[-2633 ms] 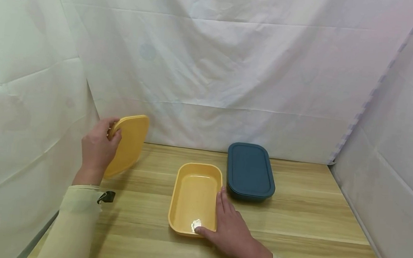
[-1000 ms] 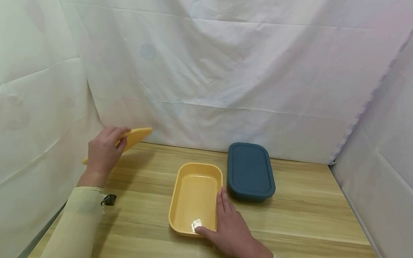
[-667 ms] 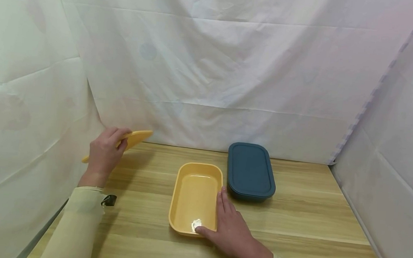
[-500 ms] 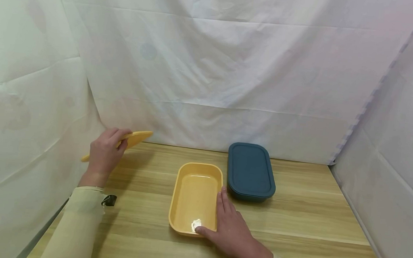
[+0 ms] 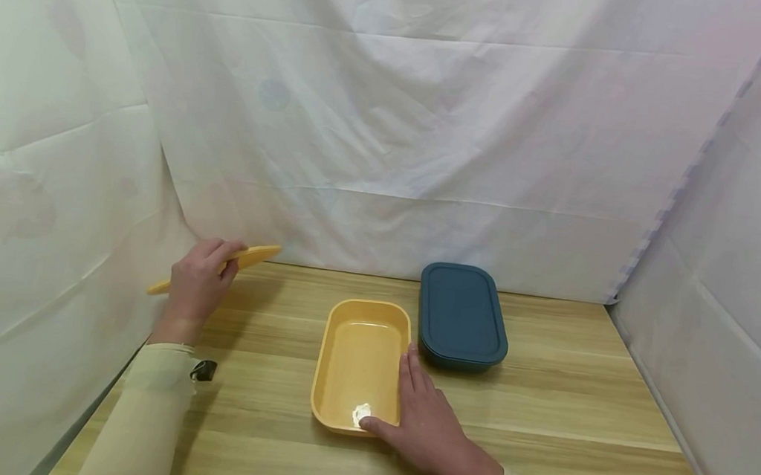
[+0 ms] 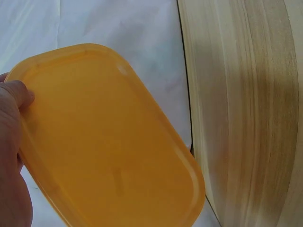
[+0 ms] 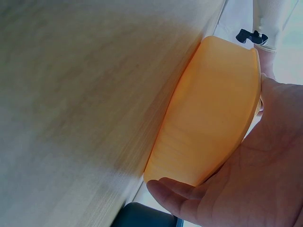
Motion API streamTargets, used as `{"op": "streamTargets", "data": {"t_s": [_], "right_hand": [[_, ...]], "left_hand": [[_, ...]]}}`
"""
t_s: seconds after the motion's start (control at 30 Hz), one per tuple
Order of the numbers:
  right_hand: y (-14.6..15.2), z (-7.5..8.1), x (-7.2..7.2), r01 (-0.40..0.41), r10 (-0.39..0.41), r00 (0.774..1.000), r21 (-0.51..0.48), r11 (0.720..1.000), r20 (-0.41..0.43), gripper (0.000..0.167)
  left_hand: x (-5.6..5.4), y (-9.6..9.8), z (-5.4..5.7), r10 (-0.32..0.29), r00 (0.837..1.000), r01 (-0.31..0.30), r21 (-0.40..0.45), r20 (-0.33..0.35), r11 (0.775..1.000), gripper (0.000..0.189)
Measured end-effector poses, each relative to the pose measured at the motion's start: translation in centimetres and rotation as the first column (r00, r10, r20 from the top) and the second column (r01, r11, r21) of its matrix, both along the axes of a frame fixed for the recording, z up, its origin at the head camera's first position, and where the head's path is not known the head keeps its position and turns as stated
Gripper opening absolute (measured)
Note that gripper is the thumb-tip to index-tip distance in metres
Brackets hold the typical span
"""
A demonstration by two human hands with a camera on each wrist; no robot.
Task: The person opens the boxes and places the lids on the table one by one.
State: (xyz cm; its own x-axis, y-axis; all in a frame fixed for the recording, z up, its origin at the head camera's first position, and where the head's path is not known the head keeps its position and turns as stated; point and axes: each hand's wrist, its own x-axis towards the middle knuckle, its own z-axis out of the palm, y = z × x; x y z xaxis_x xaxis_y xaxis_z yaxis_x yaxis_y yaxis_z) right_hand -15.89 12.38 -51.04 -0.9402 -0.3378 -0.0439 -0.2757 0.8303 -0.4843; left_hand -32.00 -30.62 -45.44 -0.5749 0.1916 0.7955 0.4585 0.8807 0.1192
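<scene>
At the left back, my left hand (image 5: 199, 283) pinches the edge of a yellow lid (image 5: 260, 255). The lid is held in the air and seen nearly edge-on from the head. In the left wrist view, its broad face shows and the thumb lies on it near one corner. My right hand (image 5: 429, 428) holds the near right corner of a yellow rectangular food container (image 5: 360, 363), which stands open on the table. The fingers lie along its outer right wall, seen in the right wrist view, while the thumb reaches over the front rim.
A dark blue lidded container (image 5: 461, 315) stands just right of the yellow one, towards the back. The wooden table (image 5: 575, 402) ends at a white cloth backdrop (image 5: 390, 119), with cloth on both sides too.
The left hand has lowered the yellow lid and tipped it from upright to nearly edge-on, then drifted slightly right. The right hand and both containers have stayed in place.
</scene>
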Motion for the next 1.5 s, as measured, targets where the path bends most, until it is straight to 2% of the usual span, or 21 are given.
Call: {"op": "streamTargets", "data": {"t_s": [0.37,0.97,1.2,1.33,1.5], "right_hand": [[0.0,-0.2,-0.1,-0.002,0.002,1.0,0.008,1.0,0.002,0.127],[0.0,-0.3,-0.2,0.005,-0.005,1.0,0.003,1.0,0.003,0.129],[0.0,-0.3,-0.2,0.007,-0.007,1.0,0.005,1.0,0.009,0.129],[0.0,-0.3,-0.2,0.006,-0.006,1.0,0.008,1.0,0.012,0.128],[0.0,-0.3,-0.2,0.008,-0.008,1.0,0.008,1.0,0.012,0.128]], "left_hand": [[-0.2,-0.2,-0.9,-0.011,1.0,0.011,-0.006,0.008,1.0,0.032],[-0.4,1.0,-2.4,-0.089,0.996,0.089,-0.054,0.003,0.995,0.03],[-0.5,1.3,-3.1,-0.085,0.996,0.085,-0.071,0.003,0.994,0.031],[-0.5,1.4,-3.3,-0.095,0.995,0.096,-0.083,0.02,0.992,0.028],[-0.3,1.5,-3.4,-0.107,0.991,0.113,-0.082,0.078,0.99,0.021]]}}
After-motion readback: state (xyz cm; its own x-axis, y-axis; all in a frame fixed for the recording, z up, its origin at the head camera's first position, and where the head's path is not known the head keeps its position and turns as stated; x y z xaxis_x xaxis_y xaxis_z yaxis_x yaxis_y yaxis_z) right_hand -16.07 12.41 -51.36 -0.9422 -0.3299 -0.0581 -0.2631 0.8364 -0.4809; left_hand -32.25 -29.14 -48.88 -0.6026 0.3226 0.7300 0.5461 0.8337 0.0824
